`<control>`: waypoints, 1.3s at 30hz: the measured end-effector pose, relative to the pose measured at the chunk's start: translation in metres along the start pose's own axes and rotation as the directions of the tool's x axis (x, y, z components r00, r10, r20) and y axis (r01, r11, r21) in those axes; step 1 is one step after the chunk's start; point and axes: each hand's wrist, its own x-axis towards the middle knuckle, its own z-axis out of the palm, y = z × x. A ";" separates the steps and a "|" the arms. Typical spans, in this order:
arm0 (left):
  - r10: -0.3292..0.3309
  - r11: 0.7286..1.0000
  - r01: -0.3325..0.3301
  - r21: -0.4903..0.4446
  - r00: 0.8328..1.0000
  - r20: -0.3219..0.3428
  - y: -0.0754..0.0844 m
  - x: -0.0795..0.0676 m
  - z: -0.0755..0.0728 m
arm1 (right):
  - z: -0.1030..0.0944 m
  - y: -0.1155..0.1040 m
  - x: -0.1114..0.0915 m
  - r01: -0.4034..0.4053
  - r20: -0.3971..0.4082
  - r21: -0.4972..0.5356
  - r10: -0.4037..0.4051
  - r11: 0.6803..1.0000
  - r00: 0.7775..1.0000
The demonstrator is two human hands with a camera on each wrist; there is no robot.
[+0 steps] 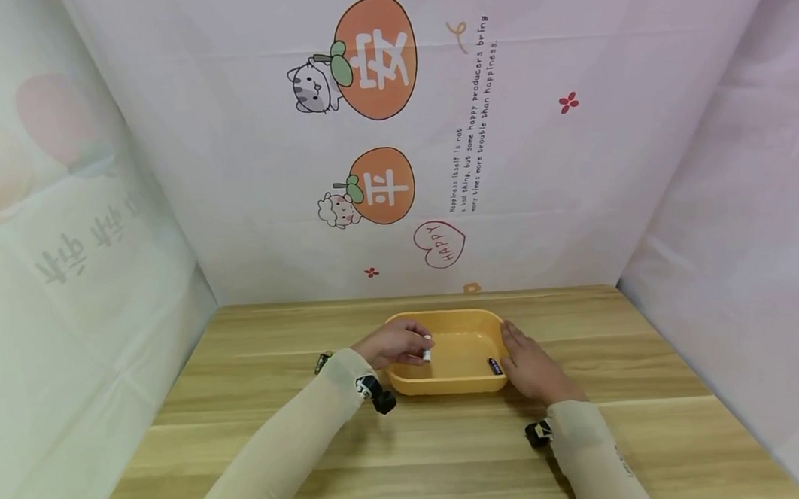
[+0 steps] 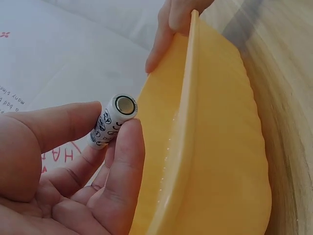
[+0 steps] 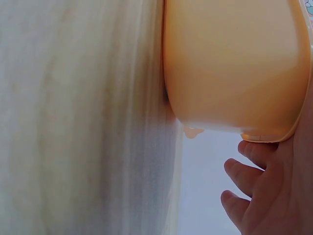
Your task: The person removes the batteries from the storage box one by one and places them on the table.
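Note:
My left hand pinches a white battery between thumb and fingertips, over the left part of a yellow plastic tray. Dark markings cover the battery's wrapper, and one flat metal end faces the left wrist camera. At the tray's right side, my right hand holds the rim, its thumb by the inner edge. Several fingertips point down outside the tray's corner in the right wrist view; the thumb is hidden there. A dark battery lies inside the tray near the front right corner.
The tray stands near the back of a wood-grain table. Behind it rises a white printed backdrop, and pale sheets hang at both sides. Each wrist wears a small black camera.

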 end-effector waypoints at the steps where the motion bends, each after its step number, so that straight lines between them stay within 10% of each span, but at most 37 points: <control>1: 0.000 1.000 0.000 0.005 1.000 -0.001 0.000 -0.001 -0.001 | 0.000 0.000 0.000 0.000 -0.001 0.002 0.000 1.000 1.000; 39: -0.024 0.997 0.033 0.072 0.992 -0.122 -0.002 -0.040 -0.081 | -0.001 -0.003 0.000 -0.005 -0.010 -0.040 0.005 0.999 1.000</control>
